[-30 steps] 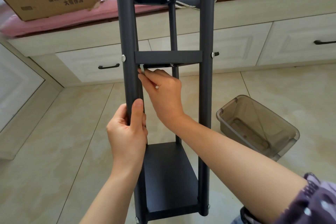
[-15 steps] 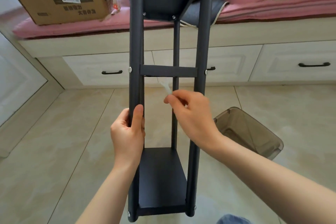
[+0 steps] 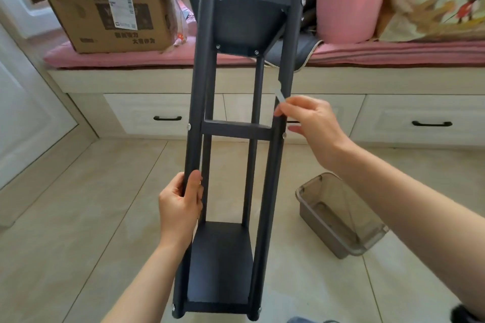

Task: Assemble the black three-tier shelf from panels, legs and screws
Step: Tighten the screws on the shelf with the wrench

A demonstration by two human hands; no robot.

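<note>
The black three-tier shelf (image 3: 237, 134) is tilted away from me, its three panels fixed between black legs with silver screw heads showing. My left hand (image 3: 181, 204) grips the front left leg below the middle panel (image 3: 236, 130). My right hand (image 3: 309, 118) is raised beside the front right leg, just above the middle panel, and pinches a small pale tool (image 3: 278, 93) between thumb and fingers. The tool points up and touches nothing I can make out.
A grey translucent plastic bin (image 3: 338, 214) sits on the tiled floor at the right. Behind the shelf runs a white drawer bench (image 3: 162, 113) with a pink mat, carrying a cardboard box (image 3: 105, 5), a pink bucket (image 3: 346, 0) and bedding.
My right hand left the underside of the middle panel and moved right and up to the front right leg, keeping the small tool. The shelf tipped further away. My left hand kept its grip.
</note>
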